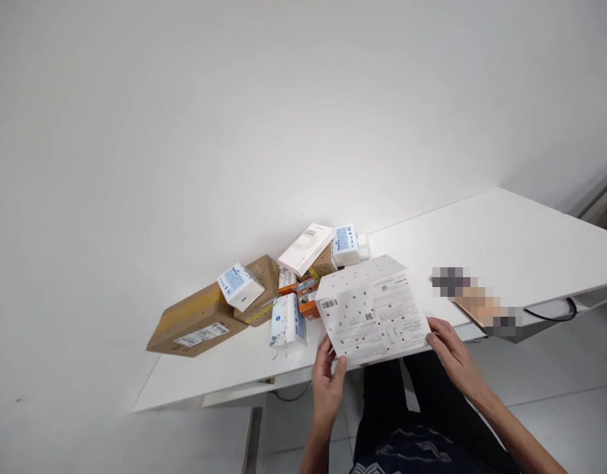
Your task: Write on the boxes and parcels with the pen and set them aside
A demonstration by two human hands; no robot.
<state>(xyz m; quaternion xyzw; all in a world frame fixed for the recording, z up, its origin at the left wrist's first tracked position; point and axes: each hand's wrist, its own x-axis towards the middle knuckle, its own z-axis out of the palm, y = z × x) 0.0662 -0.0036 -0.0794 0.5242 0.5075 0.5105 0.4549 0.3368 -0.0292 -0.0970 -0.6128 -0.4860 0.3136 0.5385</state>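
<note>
Both of my hands are on a white printed box (372,306) at the table's front edge. Small dots, a barcode, a QR code and lines of print cover its near face. My left hand (329,375) grips the lower left corner, thumb on the near face and fingers behind. At the right edge my right hand (454,359) pinches the lower corner. A blue-and-white tissue pack (284,320) lies just left of the box, close to an orange box (308,297). The underside of the white box is hidden.
Cardboard boxes (192,319) stand on the white table (491,237) at left, with a tissue pack (239,284) on top. A flat white box (306,249) and another tissue pack (345,243) lie behind. A pixelated item (476,299) sits at right. A black cable (555,316) hangs by the edge.
</note>
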